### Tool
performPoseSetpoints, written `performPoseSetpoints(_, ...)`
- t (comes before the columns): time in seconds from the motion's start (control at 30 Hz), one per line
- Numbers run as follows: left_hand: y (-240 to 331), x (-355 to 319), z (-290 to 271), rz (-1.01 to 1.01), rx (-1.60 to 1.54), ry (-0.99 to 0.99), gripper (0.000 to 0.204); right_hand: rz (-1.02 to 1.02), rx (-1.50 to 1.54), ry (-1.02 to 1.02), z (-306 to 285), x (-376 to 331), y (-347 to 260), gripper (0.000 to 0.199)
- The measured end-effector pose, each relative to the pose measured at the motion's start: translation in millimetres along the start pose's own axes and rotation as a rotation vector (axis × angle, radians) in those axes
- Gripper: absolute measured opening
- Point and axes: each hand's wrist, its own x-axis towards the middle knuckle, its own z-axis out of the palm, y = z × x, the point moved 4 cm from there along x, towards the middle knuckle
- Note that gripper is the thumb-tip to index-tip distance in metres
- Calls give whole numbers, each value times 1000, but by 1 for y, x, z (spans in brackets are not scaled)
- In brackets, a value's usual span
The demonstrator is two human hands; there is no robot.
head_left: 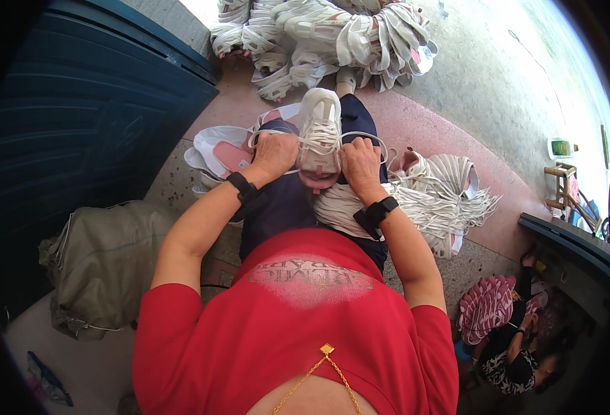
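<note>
Item, white sneaker: lying on the seated person's lap, on the dark trousers, its long axis running straight away from the body, toe pointing outward and pink-lined heel opening facing the red shirt

Item, left hand: sitting just to the left of the shoe, touching its side, fingers curled and closing on a strand of the white shoelace; black wristband showing on the wrist

Item, right hand: sitting just to the right of the shoe, fingers bent inward and pinching the lace on that side, a loop of it arching over the knuckles; whether the thumb is pressing the shoe itself cannot be told

Relation: both hands are flanking the shoe at mid-length, about level with each other, neither one clearly nearer; the shoe is lying between them and slightly ahead, the lacing running across its axis from one hand to the other

Surroundings: bundle of loose white laces lying by the right thigh; pile of white shoes heaped beyond the knees; pink insoles lying on the floor at the left; grey sack slumping beside the left arm; another person crouching at lower right
</note>
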Motion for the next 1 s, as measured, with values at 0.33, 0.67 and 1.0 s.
performPoseSetpoints(0.33,12,-8,15,-192,-128,204,23,7,2,10,1,1,-1,17)
performPoseSetpoints(0.67,19,-4,10,-120,22,-186,17,10,68,6,5,-2,2,15)
performPoseSetpoints(1.0,39,26,1,340,359,-220,12,-1,80,-24,1,-3,3,17)
